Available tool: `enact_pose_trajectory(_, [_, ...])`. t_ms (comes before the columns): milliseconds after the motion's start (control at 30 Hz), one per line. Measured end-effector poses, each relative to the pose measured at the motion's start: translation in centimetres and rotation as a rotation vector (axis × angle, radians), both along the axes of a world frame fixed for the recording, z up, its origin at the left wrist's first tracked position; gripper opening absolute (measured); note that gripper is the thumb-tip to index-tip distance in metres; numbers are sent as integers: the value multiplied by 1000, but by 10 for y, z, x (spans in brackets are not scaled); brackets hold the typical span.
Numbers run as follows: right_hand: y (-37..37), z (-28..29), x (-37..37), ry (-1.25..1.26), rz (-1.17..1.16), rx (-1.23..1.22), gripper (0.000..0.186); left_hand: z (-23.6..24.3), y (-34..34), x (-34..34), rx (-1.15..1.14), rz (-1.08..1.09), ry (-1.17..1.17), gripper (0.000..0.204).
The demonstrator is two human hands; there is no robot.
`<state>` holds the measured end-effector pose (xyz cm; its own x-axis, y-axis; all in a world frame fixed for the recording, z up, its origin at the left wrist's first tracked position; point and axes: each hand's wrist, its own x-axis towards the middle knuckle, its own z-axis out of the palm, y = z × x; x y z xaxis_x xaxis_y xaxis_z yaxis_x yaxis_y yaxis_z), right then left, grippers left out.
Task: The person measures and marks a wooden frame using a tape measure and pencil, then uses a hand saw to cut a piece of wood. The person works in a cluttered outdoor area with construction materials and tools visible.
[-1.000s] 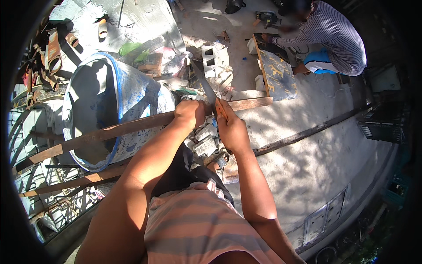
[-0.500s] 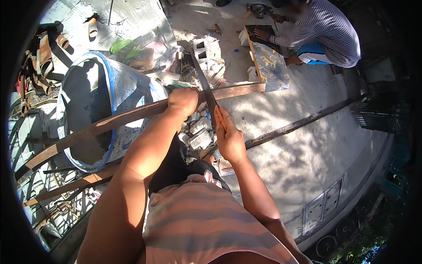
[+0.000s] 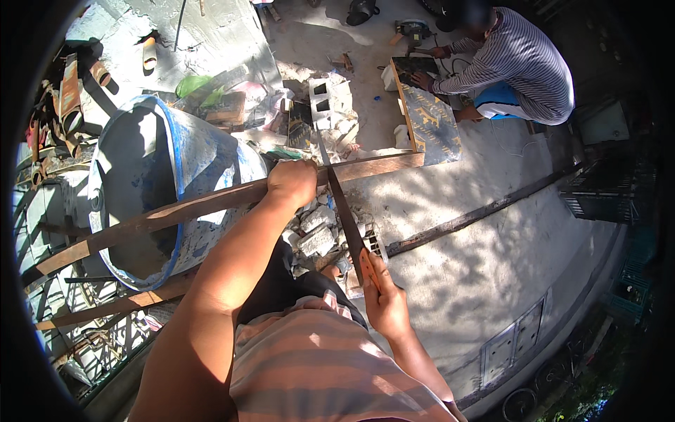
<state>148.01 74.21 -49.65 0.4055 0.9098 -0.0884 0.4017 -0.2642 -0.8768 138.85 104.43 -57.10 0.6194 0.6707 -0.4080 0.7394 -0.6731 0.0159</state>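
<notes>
A long wooden plank runs from the lower left, across the blue-rimmed drum, to the middle. My left hand is closed over it, gripping it from above. Just right of that hand, the blade of a handsaw crosses the plank, touching it. My right hand is closed around the saw's orange handle, nearer to my body. The blade points forward, its tip by a hollow concrete block. How deep the cut goes cannot be made out.
The blue-rimmed drum lies on its side at left. Rubble is heaped below the plank. At the upper right a person in a striped shirt crouches by a dark printed board. A dark beam lies on the concrete ground.
My right hand has pulled the saw back toward my body, so less blade reaches past the plank. My left hand still holds the plank. The view has tilted slightly.
</notes>
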Motion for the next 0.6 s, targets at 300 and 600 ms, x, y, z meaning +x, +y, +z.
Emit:
enact_pose_trajectory(300, [121, -29, 19, 5, -101, -163, 49, 3, 24, 15, -111, 34, 87, 24])
enact_pose_trajectory(600, [44, -20, 0, -8, -90, 16, 53, 0, 9, 13, -39, 46, 57, 29])
